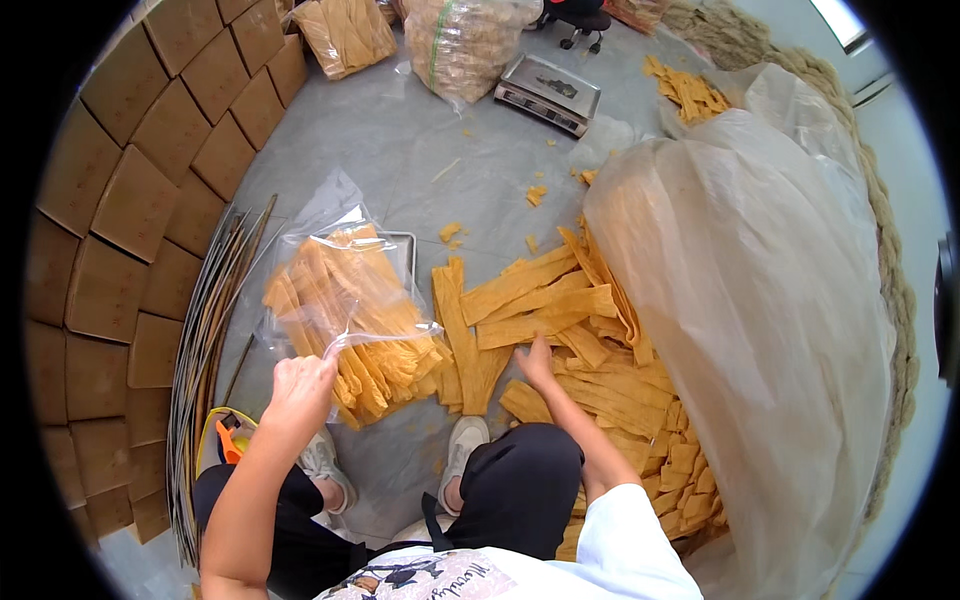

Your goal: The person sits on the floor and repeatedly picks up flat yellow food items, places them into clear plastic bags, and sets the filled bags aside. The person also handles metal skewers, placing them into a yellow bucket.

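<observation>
My left hand [303, 387] is closed on the edge of a clear plastic bag [335, 215], pinching it near its close end. Inside and under the film lies a thick bundle of long yellow dried strips [350, 300], which look like dried bean curd sheets. My right hand [537, 362] reaches down to the loose yellow strips [540, 325] on the floor, thumb and fingers apart, touching the lower edge of one. The fingertips are partly lost against the strips. Behind the bag, the rim of a metal tray [408, 255] shows.
A large heap of strips [640, 420] lies at right, partly under a plastic sheet [740, 280]. Stacked cardboard boxes [130, 205] line the left, beside a bundle of thin rods [210, 330]. A scale [548, 92] and a filled bag [465, 45] stand farther off.
</observation>
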Demonstrator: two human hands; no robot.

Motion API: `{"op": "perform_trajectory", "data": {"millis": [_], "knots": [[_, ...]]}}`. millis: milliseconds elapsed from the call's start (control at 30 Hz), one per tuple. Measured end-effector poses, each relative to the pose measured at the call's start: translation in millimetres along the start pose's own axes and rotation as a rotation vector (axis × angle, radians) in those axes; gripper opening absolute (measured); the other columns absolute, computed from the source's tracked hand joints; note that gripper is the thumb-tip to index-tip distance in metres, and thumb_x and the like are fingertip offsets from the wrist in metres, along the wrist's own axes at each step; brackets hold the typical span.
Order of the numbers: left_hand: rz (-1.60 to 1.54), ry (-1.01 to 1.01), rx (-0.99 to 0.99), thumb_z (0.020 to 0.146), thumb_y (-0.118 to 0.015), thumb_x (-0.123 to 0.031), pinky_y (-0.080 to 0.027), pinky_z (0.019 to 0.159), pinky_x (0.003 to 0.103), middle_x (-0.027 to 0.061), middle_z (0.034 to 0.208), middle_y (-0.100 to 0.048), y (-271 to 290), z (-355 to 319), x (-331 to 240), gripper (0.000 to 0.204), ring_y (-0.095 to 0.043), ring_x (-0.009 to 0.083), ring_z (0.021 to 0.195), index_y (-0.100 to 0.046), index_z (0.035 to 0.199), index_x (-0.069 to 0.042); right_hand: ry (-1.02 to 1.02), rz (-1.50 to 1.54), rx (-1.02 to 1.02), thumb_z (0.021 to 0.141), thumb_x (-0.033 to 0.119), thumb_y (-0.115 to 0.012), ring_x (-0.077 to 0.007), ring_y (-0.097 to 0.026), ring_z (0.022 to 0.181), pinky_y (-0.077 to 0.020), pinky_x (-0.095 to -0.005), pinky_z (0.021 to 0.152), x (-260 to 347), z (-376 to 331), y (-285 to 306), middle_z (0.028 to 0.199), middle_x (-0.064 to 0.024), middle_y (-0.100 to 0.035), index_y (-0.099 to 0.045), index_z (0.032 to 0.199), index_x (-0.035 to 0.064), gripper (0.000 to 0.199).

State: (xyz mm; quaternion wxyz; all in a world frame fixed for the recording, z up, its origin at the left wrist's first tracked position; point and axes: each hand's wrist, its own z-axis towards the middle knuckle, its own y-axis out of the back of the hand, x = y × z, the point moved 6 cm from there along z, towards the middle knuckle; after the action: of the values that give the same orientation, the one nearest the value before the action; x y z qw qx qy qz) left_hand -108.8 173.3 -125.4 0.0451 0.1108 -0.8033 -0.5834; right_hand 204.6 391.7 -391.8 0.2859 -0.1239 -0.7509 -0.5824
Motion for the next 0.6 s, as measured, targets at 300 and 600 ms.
{"op": "perform_trajectory", "data": {"millis": [300,600], "knots": [[0.034,-0.019,0.021,0.065,-0.057,0.002,-0.044,0.063,0.037,0.0108,0.067,-0.061,1.1,-4.1,1.8,0.047,-0.061,0.0259,0.068,-0.057,0.113,-0.001,0.705,-0.721,0.227,0.071,0.007,-0.063,-0.0373,-0.026,0.131,-0.0309,-0.0471,0.102,41.5,45.0,-10.5,0.14,-0.0231,-0.029,-0.037,0.131,0.0033,0.066],[0.073,-0.017,0.067,0.064,-0.058,0.002,-0.043,0.066,0.034,0.0075,0.069,-0.06,8.8,1.6,7.7,0.048,-0.059,0.0229,0.071,-0.058,0.112,-0.002,0.758,-1.035,0.591,0.052,0.022,-0.083,-0.036,-0.022,0.134,-0.0326,-0.046,0.1,54.1,78.3,-69.7,0.144,-0.0211,-0.022,-0.006,0.145,0.0083,0.121]]}}
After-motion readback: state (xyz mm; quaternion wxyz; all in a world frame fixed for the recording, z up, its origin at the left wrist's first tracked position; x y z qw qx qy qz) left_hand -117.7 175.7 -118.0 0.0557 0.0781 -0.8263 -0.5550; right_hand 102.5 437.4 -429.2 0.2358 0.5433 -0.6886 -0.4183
